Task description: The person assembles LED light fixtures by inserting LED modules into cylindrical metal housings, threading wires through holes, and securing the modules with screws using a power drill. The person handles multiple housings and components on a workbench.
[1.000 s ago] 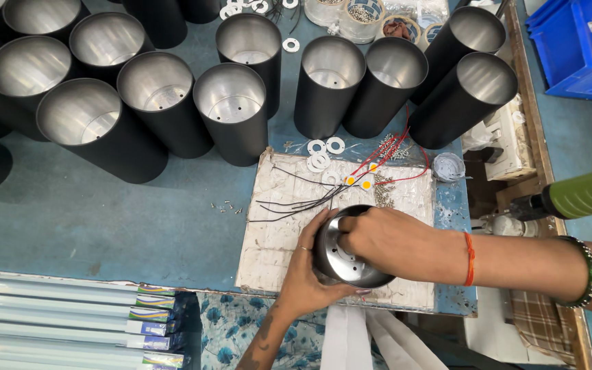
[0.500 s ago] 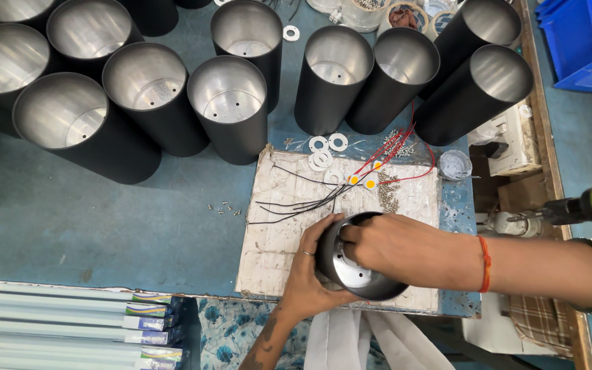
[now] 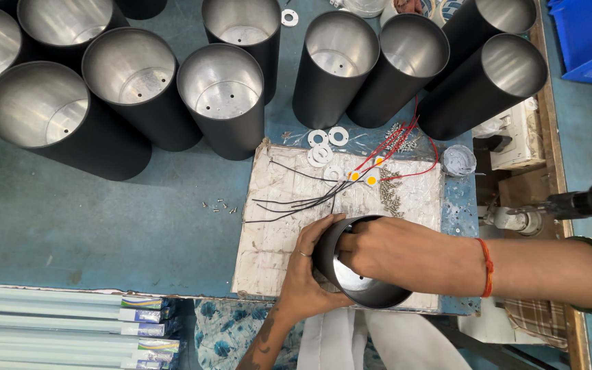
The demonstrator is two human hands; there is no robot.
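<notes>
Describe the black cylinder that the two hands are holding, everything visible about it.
The black cylinder is a matte black tube, open at the top, with a shiny silver metal inside and a base that shows a small hole. It is tilted toward the camera and sits over the near edge of the white board. The left hand wraps its outer wall, while the right hand lies across the rim with its fingers reaching inside. It looks like the empty cylinders standing behind.

A blue desk (image 3: 90,226) carries about 10 black cylinders (image 3: 224,96) standing open end up, silvery inside. A worn white board (image 3: 275,226) lies near the front edge with red and black wires (image 3: 310,199), white rings (image 3: 320,147) and screws (image 3: 390,195) on it. More loose screws (image 3: 219,205) lie just left of it.
</notes>
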